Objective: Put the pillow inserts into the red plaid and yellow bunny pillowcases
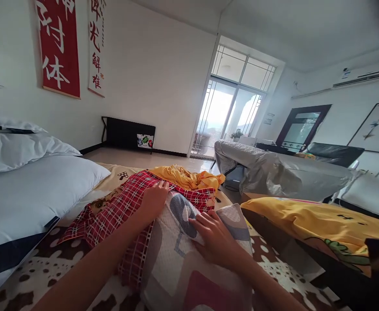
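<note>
My left hand [155,199] is closed on the edge of a red plaid cloth [121,207], its fingers curled over beside the pillow. A pillow [173,268] with grey, white and dull pink shapes lies in front of me, its far end against the cloth. My right hand [213,236] grips the upper side of this pillow with bent fingers. The cloth spreads out to the left of the pillow and shows past its far end; what lies beneath is hidden. A bunched yellow cloth [189,177] lies just beyond it.
Underneath is a brown and cream patterned bedcover [63,268]. White pillows [40,185] are stacked at the left. On the right, a yellow cloth [319,224] drapes over a dark box-like thing. Farther back stands a plastic-covered table [273,168] near a glass door [225,108].
</note>
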`<state>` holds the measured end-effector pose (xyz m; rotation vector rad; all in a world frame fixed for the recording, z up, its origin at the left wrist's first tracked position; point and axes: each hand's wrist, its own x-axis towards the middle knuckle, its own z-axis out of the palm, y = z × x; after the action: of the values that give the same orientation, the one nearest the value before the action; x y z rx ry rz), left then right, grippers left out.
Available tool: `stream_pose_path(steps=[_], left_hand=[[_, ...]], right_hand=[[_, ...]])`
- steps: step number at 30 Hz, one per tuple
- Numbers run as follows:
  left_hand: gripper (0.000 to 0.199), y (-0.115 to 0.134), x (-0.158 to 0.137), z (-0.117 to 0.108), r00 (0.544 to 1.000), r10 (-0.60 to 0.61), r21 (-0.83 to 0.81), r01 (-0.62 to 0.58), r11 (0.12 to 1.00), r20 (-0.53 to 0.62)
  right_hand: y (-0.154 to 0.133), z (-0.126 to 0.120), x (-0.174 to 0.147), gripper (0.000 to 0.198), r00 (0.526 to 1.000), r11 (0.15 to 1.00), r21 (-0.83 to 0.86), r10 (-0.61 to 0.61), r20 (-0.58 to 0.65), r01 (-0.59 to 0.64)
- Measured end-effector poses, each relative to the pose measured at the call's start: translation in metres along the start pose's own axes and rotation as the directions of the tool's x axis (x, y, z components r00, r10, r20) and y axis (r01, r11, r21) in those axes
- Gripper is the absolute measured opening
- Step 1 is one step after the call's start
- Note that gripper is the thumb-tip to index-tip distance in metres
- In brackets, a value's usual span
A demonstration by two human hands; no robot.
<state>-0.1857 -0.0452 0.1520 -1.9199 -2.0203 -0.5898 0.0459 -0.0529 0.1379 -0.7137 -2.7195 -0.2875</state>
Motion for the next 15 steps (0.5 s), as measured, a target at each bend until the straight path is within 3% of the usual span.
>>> stream_pose_path(steps=[4,7,10,15], left_hand=[[0.022,0.019,0.016,0.000,0.998,0.057,-0.111,-0.054,0.992,0.020],[0.022,0.041,0.014,0.002,0.994,0.111,-0.201,-0.106,0.974,0.015],[0.022,0.064,0.008,0.004,0.987,0.160,-0.282,-0.148,0.948,0.019],[0.020,0.092,-0.002,0.004,0.979,0.198,-0.389,-0.168,0.906,0.039]], right_hand=[[-0.006,0.015,-0.004,0.043,0.991,0.997,0.009,-0.078,-0.113,0.080],[-0.006,0.027,-0.004,0.047,0.967,0.991,-0.022,-0.132,-0.219,0.130],[-0.009,0.038,-0.001,0.036,0.943,0.989,-0.058,-0.147,-0.300,0.136],[-0.001,0.069,-0.001,0.019,0.838,0.978,-0.186,-0.178,-0.516,0.094]])
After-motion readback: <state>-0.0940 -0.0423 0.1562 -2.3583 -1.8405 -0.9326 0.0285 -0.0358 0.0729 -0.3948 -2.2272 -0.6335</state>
